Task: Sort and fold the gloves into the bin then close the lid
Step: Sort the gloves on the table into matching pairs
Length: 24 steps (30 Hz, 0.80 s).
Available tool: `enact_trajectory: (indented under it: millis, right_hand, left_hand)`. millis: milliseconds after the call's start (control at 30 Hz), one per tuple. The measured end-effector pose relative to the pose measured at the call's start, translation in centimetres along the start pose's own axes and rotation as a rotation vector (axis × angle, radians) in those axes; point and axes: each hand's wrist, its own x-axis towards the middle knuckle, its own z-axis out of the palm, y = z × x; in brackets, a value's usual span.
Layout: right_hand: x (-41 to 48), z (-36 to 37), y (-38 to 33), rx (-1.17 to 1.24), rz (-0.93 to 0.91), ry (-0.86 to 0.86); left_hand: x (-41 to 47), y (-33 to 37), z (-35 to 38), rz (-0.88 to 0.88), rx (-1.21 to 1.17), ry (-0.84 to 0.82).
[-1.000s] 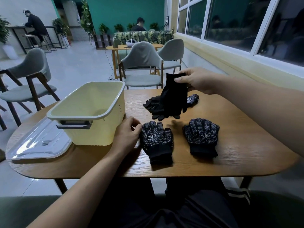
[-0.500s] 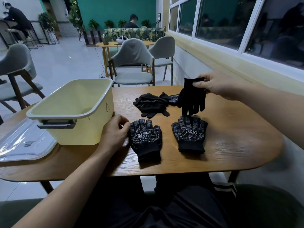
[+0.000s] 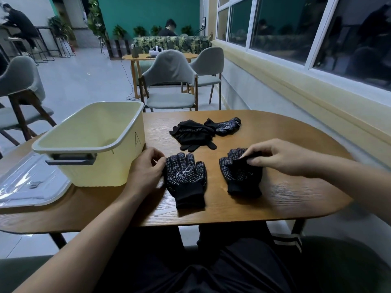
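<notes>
- Surface [image 3: 285, 199]: rounded tabletop of wood grain, carries everything listed here.
- Left hand [image 3: 146, 169]: fingers curled, tips against the left edge of a black knit glove with white grip dots [image 3: 186, 178]. The glove lies flat, dotted side up, cuff toward the person. Pinching or only touching — cannot tell.
- Right hand [image 3: 277, 158]: thumb and fingers closed, pinching bunched black fabric [image 3: 252, 155]. The fabric sits over the finger end of a second black dotted glove [image 3: 241, 176], which lies flat to the right of the first, apart from it. Blurred here — cannot tell whether the fabric is a separate glove.
- Loose pile of black gloves [image 3: 196, 134]: farther back, mid-surface, apart from both flat gloves.
- Pale yellow plastic bin with grey rim and handle [image 3: 101, 172]: upright, open, on the left, just beside the left hand.
- Clear plastic lid [image 3: 27, 187]: lies flat at the surface's left end, beside the bin.
</notes>
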Motion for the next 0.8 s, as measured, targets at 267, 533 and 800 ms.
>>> enact_trajectory:
  millis: [267, 533, 800]
  right_hand:
    - [-0.8, 1.2, 1.0, -0.189, 0.021, -0.223]
    - [2.9, 0.4, -0.9, -0.268, -0.039, -0.137]
    - [11.2, 1.6, -0.3, -0.381, 0.0, 0.088]
  left_hand:
    - [0.0, 0.0, 0.0, 0.006, -0.007, 0.004]
    - [-0.1, 0.0, 0.0, 0.007, 0.004, 0.003]
    - [0.1, -0.3, 0.2, -0.019, -0.039, 0.003]
